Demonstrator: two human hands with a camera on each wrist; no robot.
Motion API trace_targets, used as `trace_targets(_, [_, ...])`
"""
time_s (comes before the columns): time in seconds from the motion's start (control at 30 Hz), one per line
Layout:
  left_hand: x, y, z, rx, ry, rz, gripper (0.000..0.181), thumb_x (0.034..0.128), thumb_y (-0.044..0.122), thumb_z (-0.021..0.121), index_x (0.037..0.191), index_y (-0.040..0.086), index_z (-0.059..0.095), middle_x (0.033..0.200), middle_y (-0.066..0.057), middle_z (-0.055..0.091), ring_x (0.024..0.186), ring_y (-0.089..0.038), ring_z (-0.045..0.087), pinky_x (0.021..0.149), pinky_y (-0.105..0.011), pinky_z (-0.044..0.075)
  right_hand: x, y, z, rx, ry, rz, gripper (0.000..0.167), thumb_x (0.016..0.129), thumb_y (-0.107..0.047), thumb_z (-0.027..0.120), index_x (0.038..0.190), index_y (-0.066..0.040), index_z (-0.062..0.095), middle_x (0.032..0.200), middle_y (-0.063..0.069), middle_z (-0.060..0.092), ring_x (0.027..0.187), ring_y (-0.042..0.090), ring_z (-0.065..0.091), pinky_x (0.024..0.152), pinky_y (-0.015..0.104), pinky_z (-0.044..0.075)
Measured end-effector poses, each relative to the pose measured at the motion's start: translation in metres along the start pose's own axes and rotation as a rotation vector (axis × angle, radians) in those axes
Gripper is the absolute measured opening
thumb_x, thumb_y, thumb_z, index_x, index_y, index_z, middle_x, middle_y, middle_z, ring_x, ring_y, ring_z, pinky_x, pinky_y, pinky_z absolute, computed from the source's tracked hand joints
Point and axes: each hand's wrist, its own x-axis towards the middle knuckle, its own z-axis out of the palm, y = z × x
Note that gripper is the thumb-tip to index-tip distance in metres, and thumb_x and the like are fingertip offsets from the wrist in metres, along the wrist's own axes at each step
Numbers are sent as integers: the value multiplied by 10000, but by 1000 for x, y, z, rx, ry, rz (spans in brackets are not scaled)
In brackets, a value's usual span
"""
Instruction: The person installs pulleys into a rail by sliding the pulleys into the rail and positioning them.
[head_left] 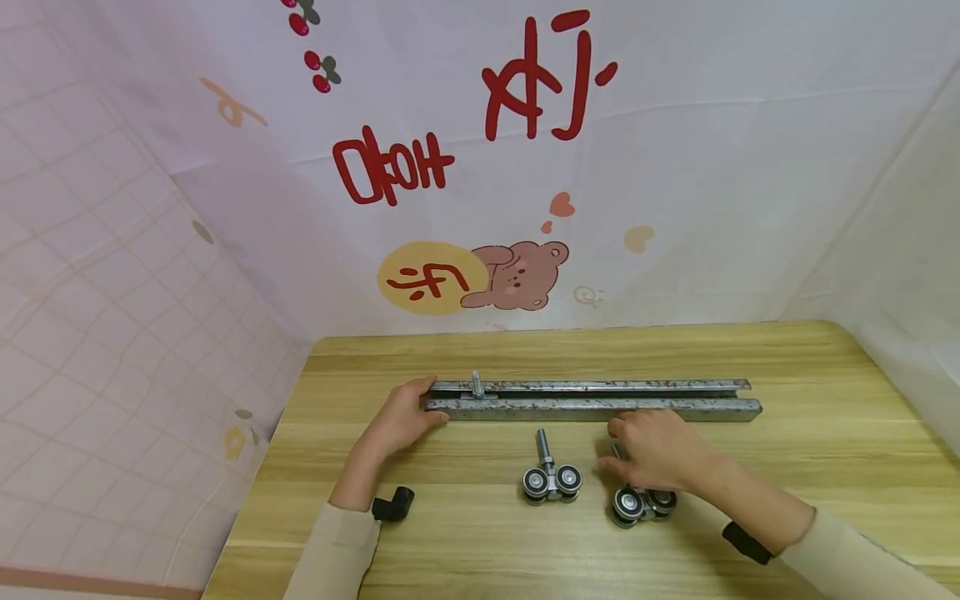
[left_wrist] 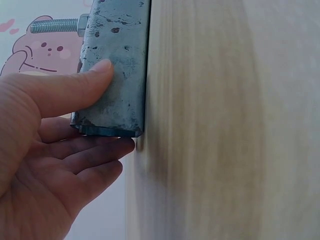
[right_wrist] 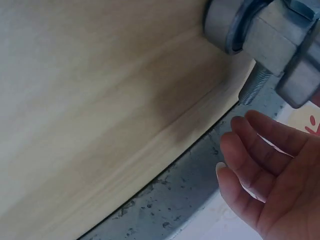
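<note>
A speckled grey metal rail point(head_left: 600, 410) point(left_wrist: 117, 45) point(right_wrist: 165, 200) lies lengthwise across the table. My left hand point(head_left: 397, 421) point(left_wrist: 55, 150) grips its left end, the thumb on the front face and the fingers around the end. Close to that end a threaded bolt point(head_left: 477, 385) point(left_wrist: 55, 26) stands up from the slot. My right hand point(head_left: 663, 450) point(right_wrist: 280, 175) is over the right-hand wheeled roller point(head_left: 632, 504) point(right_wrist: 272, 37), its fingers loosely bent beside the roller's bolt point(right_wrist: 255, 85); no grip on it shows.
A second wheeled roller point(head_left: 551, 482) lies between the hands in front of the rail, its bolt towards the rail. Behind the wooden table point(head_left: 465, 550) hangs a white printed cloth point(head_left: 697, 167). Black pieces point(head_left: 393, 504) show at both wrists.
</note>
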Motion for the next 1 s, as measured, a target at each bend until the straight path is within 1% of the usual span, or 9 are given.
trace_targets(0.07, [-1, 0, -1, 2, 1, 2, 773, 933, 130, 819, 1563, -71, 419, 1577, -255, 454, 1484, -396, 401, 1173, -539, 402, 1, 1, 3, 17, -18, 11, 440, 866, -461, 817, 698, -236, 478, 622, -133, 406, 532, 65, 366, 458, 289, 367])
trace_targets(0.17, [-1, 0, 0, 1, -1, 0, 772, 934, 129, 818, 1565, -67, 419, 1579, -253, 453, 1487, -397, 396, 1174, -543, 400, 2, 3, 7, 50, -43, 28, 445, 883, -393, 808, 666, -248, 447, 588, -133, 373, 519, 62, 340, 460, 279, 329])
trace_targets(0.23, [-1, 0, 0, -1, 0, -2, 773, 933, 127, 819, 1566, -65, 419, 1579, -251, 453, 1486, -398, 398, 1171, -544, 402, 3, 5, 10, 69, -54, 36, 440, 890, -349, 804, 655, -251, 446, 581, -134, 374, 511, 58, 341, 459, 280, 326])
trace_targets(0.37, [-1, 0, 0, -7, 1, -5, 775, 935, 129, 817, 1570, -61, 414, 1584, -247, 448, 1484, -396, 402, 1162, -545, 414, 5, 7, 13, 125, -96, 65, 385, 895, -260, 802, 659, -259, 498, 585, -140, 408, 514, 49, 367, 476, 280, 346])
trace_targets(0.43, [-1, 0, 1, -9, 3, -3, 776, 935, 128, 817, 1570, -63, 412, 1584, -248, 447, 1483, -396, 403, 1158, -546, 419, 6, 7, 14, 177, -114, 79, 345, 891, -210, 799, 670, -257, 539, 601, -144, 436, 527, 43, 383, 487, 276, 358])
trace_targets(0.53, [-1, -1, 1, -8, 5, -2, 776, 935, 130, 817, 1570, -62, 414, 1585, -246, 448, 1482, -392, 405, 1156, -543, 422, 8, 7, 14, 255, -126, 100, 331, 891, -133, 779, 662, -248, 568, 603, -144, 458, 530, 34, 390, 500, 262, 365])
trace_targets(0.67, [-1, -2, 1, -3, 4, -1, 771, 937, 132, 816, 1569, -59, 418, 1583, -242, 453, 1478, -390, 413, 1151, -543, 428, 9, 7, 12, 328, -120, 113, 312, 897, -84, 761, 666, -228, 609, 609, -151, 492, 536, 16, 406, 525, 246, 390])
trace_targets(0.73, [-1, -2, 2, -2, 2, 1, 769, 939, 131, 814, 1569, -61, 417, 1581, -244, 454, 1476, -394, 416, 1148, -547, 431, 8, 7, 11, 355, -113, 116, 267, 896, -82, 765, 690, -206, 649, 630, -153, 527, 552, 8, 431, 544, 245, 418])
trace_targets(1.0, [0, -2, 1, 4, -1, -2, 772, 940, 145, 815, 1570, -57, 419, 1584, -243, 451, 1481, -391, 409, 1156, -543, 423, 3, 4, 6, 398, -72, 122, 63, 878, -85, 782, 823, -111, 765, 751, -108, 671, 664, -1, 568, 611, 269, 533])
